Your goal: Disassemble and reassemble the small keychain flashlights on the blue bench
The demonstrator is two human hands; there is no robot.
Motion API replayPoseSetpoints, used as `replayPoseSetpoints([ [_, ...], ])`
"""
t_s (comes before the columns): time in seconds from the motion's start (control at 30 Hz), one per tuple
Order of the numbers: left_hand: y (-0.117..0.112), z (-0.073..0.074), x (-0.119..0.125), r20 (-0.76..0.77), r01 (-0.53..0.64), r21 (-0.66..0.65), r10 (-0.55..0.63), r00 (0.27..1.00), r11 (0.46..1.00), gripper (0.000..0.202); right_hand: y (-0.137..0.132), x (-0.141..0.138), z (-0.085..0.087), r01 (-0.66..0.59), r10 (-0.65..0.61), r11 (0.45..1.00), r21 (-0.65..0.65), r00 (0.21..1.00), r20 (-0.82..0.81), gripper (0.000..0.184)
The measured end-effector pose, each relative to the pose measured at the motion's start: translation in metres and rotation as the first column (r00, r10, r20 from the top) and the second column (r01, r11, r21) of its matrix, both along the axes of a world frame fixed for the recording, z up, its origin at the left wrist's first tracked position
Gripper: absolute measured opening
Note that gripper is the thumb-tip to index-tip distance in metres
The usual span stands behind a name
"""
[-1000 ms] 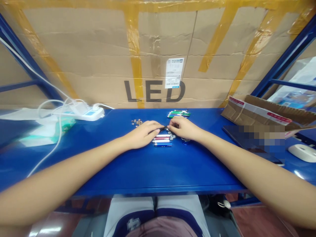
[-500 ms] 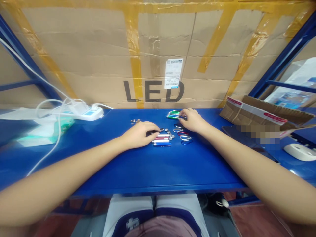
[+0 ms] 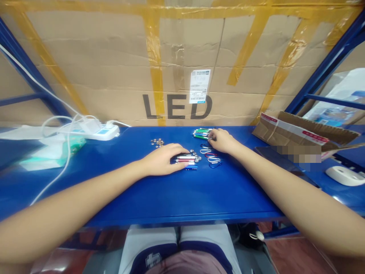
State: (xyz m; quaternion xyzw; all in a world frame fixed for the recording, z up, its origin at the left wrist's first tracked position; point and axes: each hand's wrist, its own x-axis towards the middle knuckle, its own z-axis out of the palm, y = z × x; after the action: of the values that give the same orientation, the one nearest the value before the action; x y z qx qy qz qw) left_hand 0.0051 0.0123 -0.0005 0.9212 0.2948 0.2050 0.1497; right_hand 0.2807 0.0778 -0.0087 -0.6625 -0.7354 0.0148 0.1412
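My left hand (image 3: 162,159) curves over a short row of slim metal tubes (image 3: 182,161) in silver, red and blue, its thumb on the near side and fingers on the far side. Farther back, my right hand (image 3: 222,140) has its fingertips closed at the right end of a bundle of green and blue metal tubes (image 3: 202,133); its grip is partly hidden. Several small silver discs (image 3: 196,156) lie just right of the left hand's tubes. Beside them is a column of carabiners (image 3: 212,156) in black, silver, red and blue. Several copper-coloured small pieces (image 3: 157,142) lie behind my left hand.
A white power strip (image 3: 105,132) with cables and a green-and-white packet (image 3: 54,152) occupy the left of the blue table (image 3: 171,198). At right are an open cardboard box (image 3: 288,131), a dark flat panel and a white mouse-shaped object (image 3: 343,176). A large carton stands behind.
My left hand has shifted slightly right and nearer me, its thumb moving over the row of tubes. My right hand stays by the green and blue bundle with only a slight shift.
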Motion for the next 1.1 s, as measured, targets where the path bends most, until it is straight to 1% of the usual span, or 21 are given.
replayPoseSetpoints([
  [0.13,-0.001,0.001,0.0,-0.012,-0.003,0.0,0.003,1.0,1.0,0.048,0.0,-0.001,0.001,0.012,-0.012,1.0,-0.022,1.0,0.004,0.021],
  [0.3,0.0,0.001,0.0,-0.02,0.004,0.023,-0.003,1.0,1.0,0.044,-0.002,-0.003,0.002,0.034,-0.034,0.999,-0.041,0.999,0.01,0.02],
  [0.57,0.001,0.0,0.0,0.001,0.008,0.057,-0.008,1.0,0.998,0.041,-0.004,-0.002,0.007,0.055,-0.055,0.997,-0.059,0.998,0.016,0.02],
  [0.7,0.001,0.0,0.0,-0.002,-0.006,0.077,0.006,1.0,0.997,0.04,-0.003,0.001,0.009,0.049,-0.05,0.998,-0.042,0.999,-0.021,0.016],
  [0.83,0.001,0.0,0.0,-0.004,-0.014,0.086,0.014,1.0,0.996,0.039,-0.003,0.002,0.01,0.045,-0.046,0.999,-0.01,0.995,-0.087,0.023],
  [0.9,0.001,0.0,0.0,0.002,-0.02,0.089,0.02,1.0,0.996,0.038,-0.004,0.002,0.01,0.012,-0.002,0.997,0.072,0.99,-0.141,0.024],
  [0.93,0.001,0.0,0.0,0.008,-0.024,0.092,0.024,1.0,0.995,0.038,-0.005,0.001,0.011,-0.022,0.047,0.989,0.143,0.984,-0.173,0.023],
  [0.97,0.001,0.0,0.0,0.015,-0.029,0.095,0.028,0.999,0.995,0.038,-0.007,0.0,0.012,-0.067,0.116,0.969,0.236,0.973,-0.199,0.021],
  [1.0,0.0,0.0,0.0,0.025,-0.037,0.099,0.035,0.999,0.994,0.037,-0.009,-0.002,0.014,-0.117,0.197,0.933,0.34,0.958,-0.211,0.019],
  [1.03,0.0,0.0,0.0,0.037,-0.047,0.102,0.043,0.998,0.994,0.037,-0.012,-0.004,0.016,-0.164,0.276,0.882,0.442,0.94,-0.203,0.016],
  [1.1,-0.001,0.0,0.001,0.07,-0.077,0.109,0.069,0.995,0.991,0.036,-0.019,-0.008,0.022,-0.234,0.392,0.764,0.601,0.908,-0.145,0.011],
])
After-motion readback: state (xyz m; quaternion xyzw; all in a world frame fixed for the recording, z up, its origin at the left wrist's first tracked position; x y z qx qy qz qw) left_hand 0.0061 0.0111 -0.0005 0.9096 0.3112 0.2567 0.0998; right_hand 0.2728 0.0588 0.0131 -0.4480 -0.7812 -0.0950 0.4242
